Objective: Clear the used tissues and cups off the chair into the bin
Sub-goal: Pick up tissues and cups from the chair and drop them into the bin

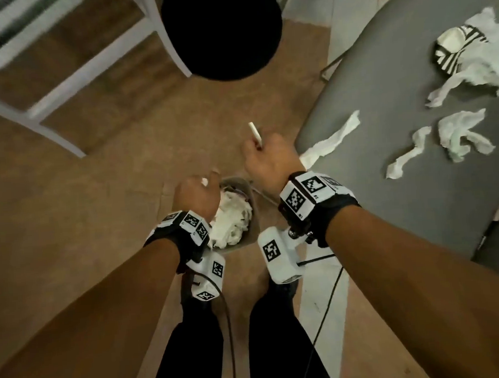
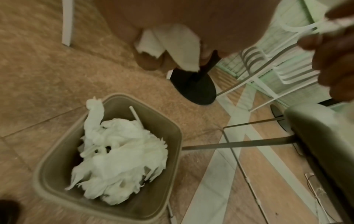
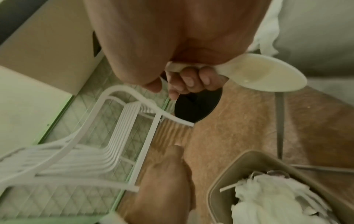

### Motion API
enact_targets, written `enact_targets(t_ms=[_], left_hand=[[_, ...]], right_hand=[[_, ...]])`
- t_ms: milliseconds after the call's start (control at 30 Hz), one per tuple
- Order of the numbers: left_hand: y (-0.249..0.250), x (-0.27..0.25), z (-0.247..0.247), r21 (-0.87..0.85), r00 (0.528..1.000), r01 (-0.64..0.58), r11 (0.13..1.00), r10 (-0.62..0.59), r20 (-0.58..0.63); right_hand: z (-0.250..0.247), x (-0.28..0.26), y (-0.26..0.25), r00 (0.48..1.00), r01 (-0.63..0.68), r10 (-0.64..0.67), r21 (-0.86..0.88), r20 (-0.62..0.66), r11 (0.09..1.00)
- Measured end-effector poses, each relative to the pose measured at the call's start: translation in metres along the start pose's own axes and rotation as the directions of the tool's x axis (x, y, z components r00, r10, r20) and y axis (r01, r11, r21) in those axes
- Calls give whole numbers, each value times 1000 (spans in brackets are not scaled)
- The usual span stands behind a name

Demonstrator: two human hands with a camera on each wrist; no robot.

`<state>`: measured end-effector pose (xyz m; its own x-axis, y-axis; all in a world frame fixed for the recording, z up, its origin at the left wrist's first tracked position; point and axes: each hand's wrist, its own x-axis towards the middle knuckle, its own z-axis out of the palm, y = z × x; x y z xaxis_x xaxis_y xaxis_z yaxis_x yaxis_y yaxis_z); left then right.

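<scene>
1. Tan floor tiles run under everything, and the beige bin (image 2: 173, 145) sits on them between my feet; it is my landmark. Well left of the bin stands a white slatted chair (image 3: 107, 136), hard and thin-barred.
2. Just above the bin's left edge, my left hand (image 1: 194, 196) has its fingers (image 2: 147, 63) curled round a soft, torn tissue scrap (image 2: 172, 45). I judge it best to uncurl only once the scrap hangs over the middle of the bin, since light paper drifts.
3. Inside the bin lies a heap of crumpled white tissues (image 2: 118, 160), with a thin straw poking out.
4. Above the bin's right side, my right hand (image 1: 270, 161) grips a white plastic spoon (image 3: 268, 75), smooth and rigid; it should fall straight.
5. Right of the bin, the grey chair (image 1: 389, 209) carries more torn tissues (image 1: 461, 135) and a crushed striped cup (image 1: 453, 47).
</scene>
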<state>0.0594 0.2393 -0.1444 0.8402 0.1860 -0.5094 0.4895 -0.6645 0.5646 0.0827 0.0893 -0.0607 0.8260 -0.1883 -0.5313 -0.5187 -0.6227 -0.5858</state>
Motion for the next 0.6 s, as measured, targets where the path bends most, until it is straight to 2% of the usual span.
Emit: enact_targets(t_ms=[133, 200, 300, 367, 467, 500, 600], left_hand=[[-36, 4, 9, 152, 996, -63, 986, 52, 72], [-49, 5, 16, 82, 992, -37, 996, 26, 125], [-61, 11, 25, -111, 945, 200, 973, -162, 285], [-66, 18, 29, -131, 915, 248, 960, -188, 356], [-72, 26, 28, 0, 899, 184, 983, -169, 404], [-71, 30, 27, 65, 911, 145, 987, -159, 381], [-49, 48, 20, 136, 968, 3, 991, -37, 249]], right_hand=[[51, -1, -8, 983, 59, -51, -40, 175, 997], [73, 1, 2, 976, 58, -40, -75, 216, 995], [95, 5, 23, 981, 30, -12, -87, 194, 996], [108, 10, 39, 982, 28, -2, -135, 190, 990], [122, 15, 60, 959, -102, 159, -239, 234, 966], [122, 14, 63, 947, -129, 198, -269, 251, 955], [110, 11, 67, 953, -91, 157, -252, 257, 963]])
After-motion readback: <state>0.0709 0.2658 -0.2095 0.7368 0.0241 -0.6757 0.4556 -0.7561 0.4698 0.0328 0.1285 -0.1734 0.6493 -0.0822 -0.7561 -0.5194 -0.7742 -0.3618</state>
